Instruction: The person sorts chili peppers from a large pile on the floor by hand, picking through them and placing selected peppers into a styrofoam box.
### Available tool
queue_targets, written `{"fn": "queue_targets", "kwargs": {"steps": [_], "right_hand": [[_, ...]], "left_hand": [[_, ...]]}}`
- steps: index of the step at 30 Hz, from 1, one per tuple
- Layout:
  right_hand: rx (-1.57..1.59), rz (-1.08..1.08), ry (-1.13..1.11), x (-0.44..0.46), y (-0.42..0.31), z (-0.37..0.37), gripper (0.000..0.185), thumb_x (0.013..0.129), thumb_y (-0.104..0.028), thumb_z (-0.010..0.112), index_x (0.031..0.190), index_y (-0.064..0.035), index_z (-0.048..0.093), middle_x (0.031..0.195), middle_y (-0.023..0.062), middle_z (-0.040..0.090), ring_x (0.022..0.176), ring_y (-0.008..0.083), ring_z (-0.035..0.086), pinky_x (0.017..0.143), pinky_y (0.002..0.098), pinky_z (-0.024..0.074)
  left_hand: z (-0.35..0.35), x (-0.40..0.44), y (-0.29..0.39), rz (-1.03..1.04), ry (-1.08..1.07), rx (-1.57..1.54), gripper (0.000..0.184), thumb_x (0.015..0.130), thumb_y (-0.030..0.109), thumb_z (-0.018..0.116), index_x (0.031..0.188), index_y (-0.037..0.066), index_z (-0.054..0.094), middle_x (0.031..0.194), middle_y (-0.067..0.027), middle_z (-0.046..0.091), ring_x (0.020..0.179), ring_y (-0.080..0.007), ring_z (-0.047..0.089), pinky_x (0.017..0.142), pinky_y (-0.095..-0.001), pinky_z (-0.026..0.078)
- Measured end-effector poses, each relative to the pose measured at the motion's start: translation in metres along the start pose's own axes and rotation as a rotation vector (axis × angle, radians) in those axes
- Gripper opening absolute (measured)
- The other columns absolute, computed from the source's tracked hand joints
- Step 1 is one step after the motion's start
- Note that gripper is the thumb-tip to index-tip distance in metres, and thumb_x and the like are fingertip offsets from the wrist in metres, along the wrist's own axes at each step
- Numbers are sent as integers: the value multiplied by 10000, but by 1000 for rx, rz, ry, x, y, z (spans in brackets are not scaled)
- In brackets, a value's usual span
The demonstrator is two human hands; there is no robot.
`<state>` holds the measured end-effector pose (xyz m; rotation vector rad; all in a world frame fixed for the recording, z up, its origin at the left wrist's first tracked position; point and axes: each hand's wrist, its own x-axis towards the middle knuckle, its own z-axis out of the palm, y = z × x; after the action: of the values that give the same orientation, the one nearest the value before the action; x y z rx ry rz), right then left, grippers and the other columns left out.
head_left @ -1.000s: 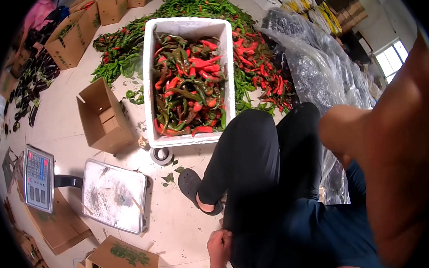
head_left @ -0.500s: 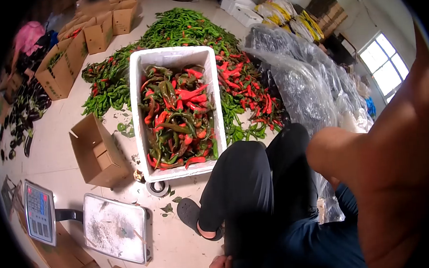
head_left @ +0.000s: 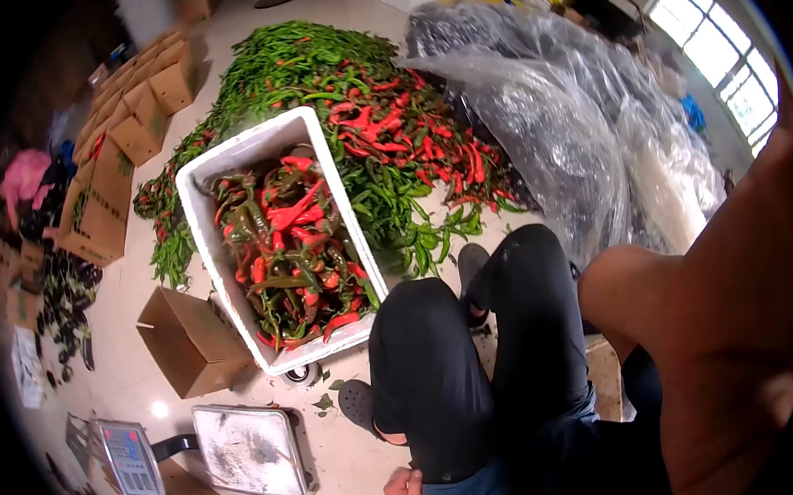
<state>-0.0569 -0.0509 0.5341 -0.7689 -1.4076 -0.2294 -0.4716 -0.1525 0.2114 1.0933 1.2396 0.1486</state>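
Observation:
My left hand (head_left: pixel 404 492) is at the bottom edge beside my thigh, next to the dark trousers (head_left: pixel 435 380). Its fingers look curled, and whatever may be in them is hidden. My bent right arm (head_left: pixel 732 319) fills the right side, elbow toward the middle; its hand lies outside the picture. In front of my knees stands a white foam box (head_left: pixel 200 224) filled with red and dark green chili peppers (head_left: pixel 293 244). Neither hand touches the box.
A large heap of green and red peppers (head_left: pixel 315 59) covers the floor behind the box. Clear plastic sheeting (head_left: pixel 551 123) lies right. An open carton (head_left: pixel 187 348), a scale (head_left: pixel 250 452), eggplants (head_left: pixel 72 296) and rows of cartons (head_left: pixel 99 209) are left; a person in pink (head_left: pixel 25 182) is there.
My view has turned, so the foam box appears farther left and tilted. My second foot now shows beyond the knee. My left hand stays beside the thigh and my right arm remains bent.

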Motion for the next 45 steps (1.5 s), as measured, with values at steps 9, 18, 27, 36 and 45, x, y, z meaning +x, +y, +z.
{"fn": "queue_targets", "kwargs": {"steps": [9,18,27,36,45], "right_hand": [[-118,29,112,-8,16,-117,265,963,-97,584,1200,4,642,1081,107,679,917,215,663,825,321,535],[-159,79,225,-31,38,-208,260,966,-94,580,1199,1,645,1081,101,680,915,208,663,823,316,535],[-219,99,315,-36,43,-246,255,969,-92,576,1197,-1,647,1080,95,681,913,202,663,821,311,534],[-188,110,316,-19,112,-213,251,973,-89,572,1195,-4,650,1079,89,682,911,196,664,819,306,534],[-331,1131,-61,-235,453,-136,200,917,-54,581,1071,26,681,1028,119,692,958,219,658,875,328,514]], "left_hand": [[24,7,22,122,155,-4,281,990,180,478,1150,-25,585,905,-38,581,815,-138,502,747,-275,410],[50,44,46,128,395,-258,415,1047,344,448,1047,-22,645,897,-36,628,805,-134,537,673,-309,424],[-18,24,-5,-108,39,186,421,1034,333,462,1198,-26,609,1062,-90,679,922,-163,617,758,-298,493],[26,70,101,-262,36,55,316,999,192,475,1133,-36,647,992,-110,698,925,-223,658,840,-307,514],[38,140,258,-467,-357,384,463,1021,273,401,1396,28,520,1323,-211,536,1188,-284,506,1006,-420,439]]}}
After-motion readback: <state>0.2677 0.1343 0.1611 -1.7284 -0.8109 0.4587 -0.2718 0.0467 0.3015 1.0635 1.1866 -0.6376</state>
